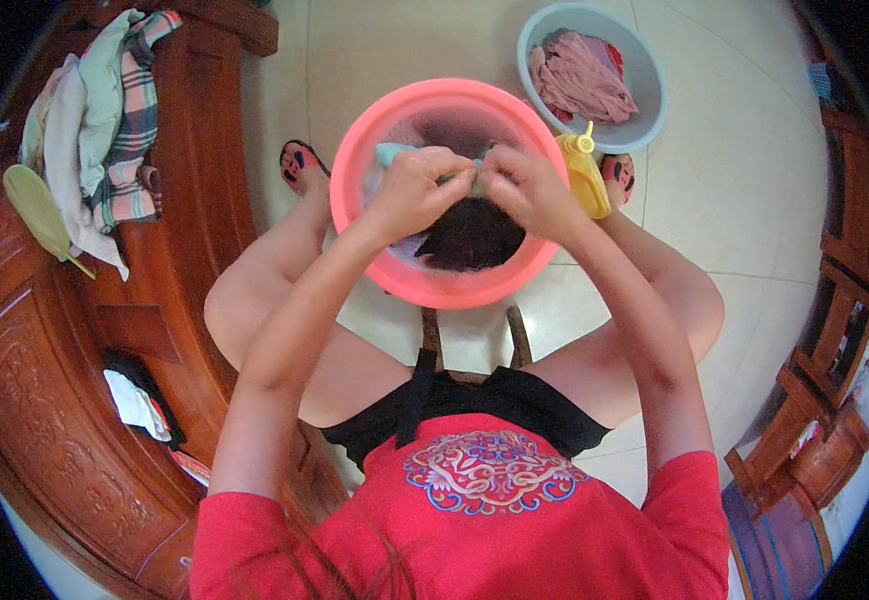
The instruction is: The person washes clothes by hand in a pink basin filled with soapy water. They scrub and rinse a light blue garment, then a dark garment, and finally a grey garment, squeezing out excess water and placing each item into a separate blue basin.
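Observation:
A pink plastic basin (pixel 359 255) stands on the floor between my knees, holding dark wet cloth (pixel 472 236) and sudsy liquid. Over the basin, my left hand (pixel 425 184) and my right hand (pixel 520 184) are close together, fingers curled on a small piece of light blue-green fabric between them. What part of the fabric each hand grips is mostly hidden by the fingers. A light blue-green cloth (pixel 393 154) shows beside my left hand, inside the rim. A yellow plastic bottle (pixel 588 176) with a spout leans by the basin's right side.
A grey-blue basin (pixel 656 105) with pink and red clothes (pixel 588 79) stands at the upper right. On the left, a carved wooden bench (pixel 201 180) bears folded fabrics (pixel 104 112) and a leaf-shaped fan (pixel 36 210). Wooden furniture (pixel 828 450) lines the right edge.

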### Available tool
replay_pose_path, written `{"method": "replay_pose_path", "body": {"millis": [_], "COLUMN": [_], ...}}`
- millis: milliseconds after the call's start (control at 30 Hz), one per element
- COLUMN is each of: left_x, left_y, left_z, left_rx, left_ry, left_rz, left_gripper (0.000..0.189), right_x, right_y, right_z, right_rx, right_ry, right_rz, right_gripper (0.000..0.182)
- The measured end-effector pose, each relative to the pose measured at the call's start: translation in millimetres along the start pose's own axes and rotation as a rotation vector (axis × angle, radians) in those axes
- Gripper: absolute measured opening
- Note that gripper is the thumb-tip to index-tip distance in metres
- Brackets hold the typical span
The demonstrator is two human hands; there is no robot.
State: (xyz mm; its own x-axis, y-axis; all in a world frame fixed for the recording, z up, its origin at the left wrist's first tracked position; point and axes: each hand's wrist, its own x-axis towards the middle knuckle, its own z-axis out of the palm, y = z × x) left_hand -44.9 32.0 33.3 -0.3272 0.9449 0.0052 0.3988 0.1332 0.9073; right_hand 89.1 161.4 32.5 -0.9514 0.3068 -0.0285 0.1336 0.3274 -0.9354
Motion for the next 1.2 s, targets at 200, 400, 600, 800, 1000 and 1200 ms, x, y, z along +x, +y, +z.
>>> {"method": "replay_pose_path", "body": {"millis": [200,400,600,800,1000,1200], "left_x": [-0.5,0.3,2.5,1.1,2.1,3.0], "left_y": [-0.1,-0.1,-0.4,-2.7,-2.5,1.3], "left_z": [0.8,-0.1,-0.6,-1.4,-3.0,-2.5], "left_rx": [-0.066,-0.05,-0.055,0.017,0.019,0.007], "left_ry": [0.006,-0.027,-0.054,-0.042,-0.016,0.023], "left_rz": [-0.011,0.049,0.042,0.031,0.009,0.098], "left_gripper": [0.015,0.014,0.013,0.015,0.014,0.013], "right_x": [-0.9,-0.4,0.1,-0.3,-1.3,-0.3], "right_y": [1.6,3.1,2.9,3.3,2.1,-2.1], "right_z": [-0.2,1.1,2.0,2.9,5.4,5.1], "right_rx": [0.008,-0.012,-0.066,-0.077,-0.065,-0.099], "right_ry": [0.079,0.004,0.023,0.05,0.06,0.083], "right_rz": [-0.007,0.01,-0.07,-0.064,0.044,0.033], "right_gripper": [0.014,0.013,0.014,0.013,0.017,0.017]}}
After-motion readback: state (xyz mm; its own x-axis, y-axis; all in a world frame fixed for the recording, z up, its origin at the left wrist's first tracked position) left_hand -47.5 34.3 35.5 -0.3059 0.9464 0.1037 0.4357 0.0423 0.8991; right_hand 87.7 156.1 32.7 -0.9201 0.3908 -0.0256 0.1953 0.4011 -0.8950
